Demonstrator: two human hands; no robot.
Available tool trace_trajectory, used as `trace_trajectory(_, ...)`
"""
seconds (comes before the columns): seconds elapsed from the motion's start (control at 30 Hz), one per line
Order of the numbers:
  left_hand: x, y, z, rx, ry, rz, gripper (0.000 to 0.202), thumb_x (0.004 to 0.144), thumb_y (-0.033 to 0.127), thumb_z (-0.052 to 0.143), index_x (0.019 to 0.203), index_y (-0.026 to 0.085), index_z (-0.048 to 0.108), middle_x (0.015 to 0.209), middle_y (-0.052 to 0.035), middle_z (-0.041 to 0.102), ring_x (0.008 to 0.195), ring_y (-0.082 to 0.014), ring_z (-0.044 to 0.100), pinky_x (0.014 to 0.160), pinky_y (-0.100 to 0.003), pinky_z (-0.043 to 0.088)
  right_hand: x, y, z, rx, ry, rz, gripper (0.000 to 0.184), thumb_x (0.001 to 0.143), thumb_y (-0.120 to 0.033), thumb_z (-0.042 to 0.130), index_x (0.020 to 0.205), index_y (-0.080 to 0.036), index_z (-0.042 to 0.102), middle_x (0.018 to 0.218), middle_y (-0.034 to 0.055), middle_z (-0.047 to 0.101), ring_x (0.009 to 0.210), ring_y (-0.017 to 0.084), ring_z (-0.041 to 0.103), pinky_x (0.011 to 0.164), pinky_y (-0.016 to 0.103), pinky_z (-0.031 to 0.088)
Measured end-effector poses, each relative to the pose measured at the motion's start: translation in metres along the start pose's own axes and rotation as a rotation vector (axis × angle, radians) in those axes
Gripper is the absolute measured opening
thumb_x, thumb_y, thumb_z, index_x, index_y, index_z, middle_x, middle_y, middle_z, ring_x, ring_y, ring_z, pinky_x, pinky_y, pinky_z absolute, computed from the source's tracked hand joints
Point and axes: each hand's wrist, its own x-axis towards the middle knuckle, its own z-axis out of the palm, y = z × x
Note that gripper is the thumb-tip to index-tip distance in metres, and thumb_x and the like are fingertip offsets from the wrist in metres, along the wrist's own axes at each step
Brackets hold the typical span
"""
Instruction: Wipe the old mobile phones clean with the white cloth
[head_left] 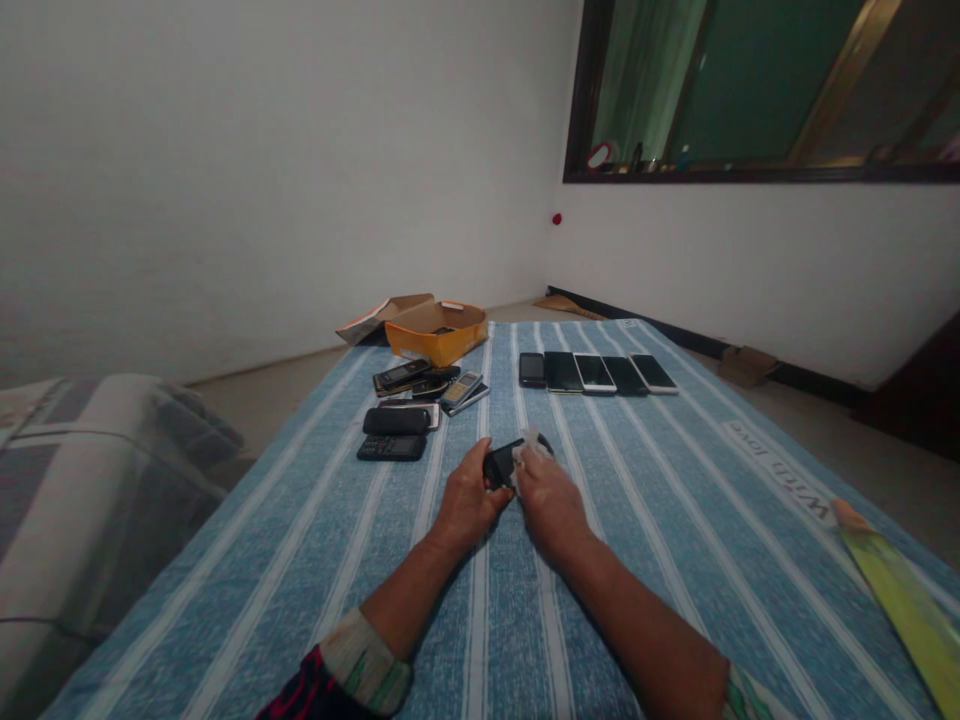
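Note:
Between my hands is a dark mobile phone (501, 464), held just above the striped cloth. My left hand (466, 497) grips its left end, thumb on the near edge and fingers on the far edge. A crumpled whitish tissue (531, 440) is pinched in my right hand (551, 497) and pressed on the phone's face, hiding much of its right half. To the left lies a loose pile of old phones, among them a black keypad phone (391, 447), a dark rounded case-like item (396, 420) and a silver-blue keypad phone (461, 388).
Several phones, including a white-framed one (595, 373), lie in a row at the back right. An open orange box (439, 345) stands behind the pile. A blue striped cloth (300, 560) covers the table. A yellow-green item (904, 600) lies at the right edge.

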Motion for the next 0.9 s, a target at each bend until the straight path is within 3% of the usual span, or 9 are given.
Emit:
trace_trajectory(0.07,-0.001,0.002,-0.001,0.0,0.01,0.021,0.064,0.067,0.014,0.066,0.129,0.018,0.05,0.117,-0.0089,0.065,0.096,-0.0221,0.067,0.084,-0.036,0.056,0.003,-0.009,0.007,0.065,0.006,-0.111,0.041,0.092,-0.008,0.044,0.13,-0.011,0.057,0.14,0.0153,0.054,0.135,0.025,0.043,0.111,0.042,0.039)
trace_trajectory(0.13,-0.001,0.003,-0.001,-0.006,0.013,0.022,0.064,0.068,0.015,0.065,0.129,0.018,0.049,0.113,-0.0071,0.067,0.093,-0.021,0.067,0.083,-0.034,0.056,0.008,-0.01,0.008,0.064,0.0,-0.116,0.04,0.093,-0.009,0.045,0.13,-0.014,0.058,0.139,0.0121,0.055,0.134,0.024,0.044,0.11,0.039,0.039)
trace_trajectory(0.33,-0.002,0.0,0.002,-0.01,0.006,0.001,0.077,0.062,0.013,0.071,0.134,0.017,0.043,0.112,-0.0056,0.065,0.089,-0.019,0.067,0.08,-0.032,0.056,0.019,0.017,-0.005,-0.059,-0.071,0.16,0.036,0.093,-0.008,0.043,0.121,-0.016,0.064,0.126,0.0145,0.063,0.116,0.024,0.06,0.096,0.035,0.049)
trace_trajectory(0.4,-0.003,0.0,0.002,0.006,0.011,0.022,0.076,0.063,0.013,0.071,0.134,0.018,0.044,0.113,-0.0058,0.066,0.092,-0.02,0.067,0.082,-0.034,0.056,0.016,0.012,-0.004,-0.037,-0.044,0.116,0.037,0.092,-0.007,0.045,0.123,-0.015,0.063,0.131,0.0155,0.06,0.122,0.025,0.055,0.1,0.037,0.047)
trace_trajectory(0.53,-0.004,0.002,0.0,0.038,0.023,0.048,0.068,0.068,0.015,0.065,0.133,0.019,0.046,0.118,-0.0079,0.066,0.094,-0.0208,0.067,0.084,-0.035,0.056,0.013,-0.008,0.004,0.074,-0.023,-0.105,0.039,0.092,-0.008,0.048,0.129,-0.012,0.058,0.14,0.0148,0.054,0.136,0.024,0.041,0.111,0.04,0.037)
trace_trajectory(0.7,-0.001,0.003,0.001,0.039,-0.002,0.022,0.074,0.063,0.016,0.072,0.132,0.02,0.046,0.112,-0.005,0.067,0.089,-0.0203,0.068,0.081,-0.034,0.057,0.022,0.007,-0.01,0.051,-0.126,0.047,0.035,0.094,-0.009,0.044,0.123,-0.014,0.063,0.129,0.0129,0.062,0.124,0.023,0.053,0.103,0.034,0.043)
trace_trajectory(0.9,0.005,0.002,0.006,0.086,-0.006,0.032,0.075,0.062,0.02,0.076,0.13,0.02,0.045,0.109,-0.0041,0.066,0.086,-0.019,0.067,0.082,-0.035,0.057,0.024,0.024,-0.026,0.013,-0.266,-0.097,0.033,0.095,-0.012,0.041,0.118,-0.021,0.065,0.125,0.0061,0.064,0.119,0.02,0.056,0.099,0.032,0.046)
